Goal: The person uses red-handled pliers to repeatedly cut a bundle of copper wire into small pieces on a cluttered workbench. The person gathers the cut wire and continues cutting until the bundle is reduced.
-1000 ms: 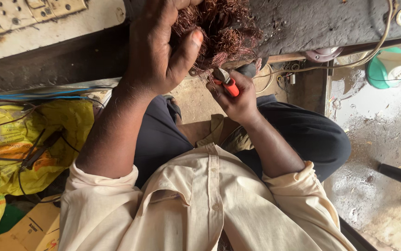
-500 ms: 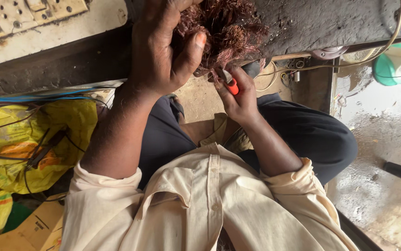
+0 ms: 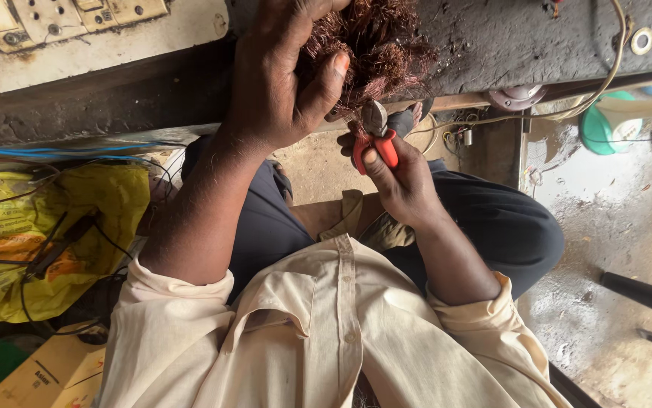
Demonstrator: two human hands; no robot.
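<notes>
My left hand (image 3: 280, 83) grips a tangled bundle of reddish-brown copper wire (image 3: 382, 45) against the edge of a dark, grimy workbench (image 3: 507, 38). My right hand (image 3: 397, 177) is closed around the red handles of a pair of cutting pliers (image 3: 375, 136). The metal jaws of the pliers point up into the lower edge of the wire bundle. Both forearms come out of rolled cream shirt sleeves, above my lap in dark trousers.
A yellow plastic sack (image 3: 46, 242) with black cables on it lies at the left, blue wires (image 3: 54, 151) above it. A switchboard (image 3: 61, 19) sits top left. A green fan base (image 3: 605, 125) and dark rods (image 3: 643, 298) stand on the wet floor at right. Cardboard (image 3: 46, 374) lies bottom left.
The pliers in my right hand have risen a little towards the wire bundle. My left hand keeps the same grip on the wire.
</notes>
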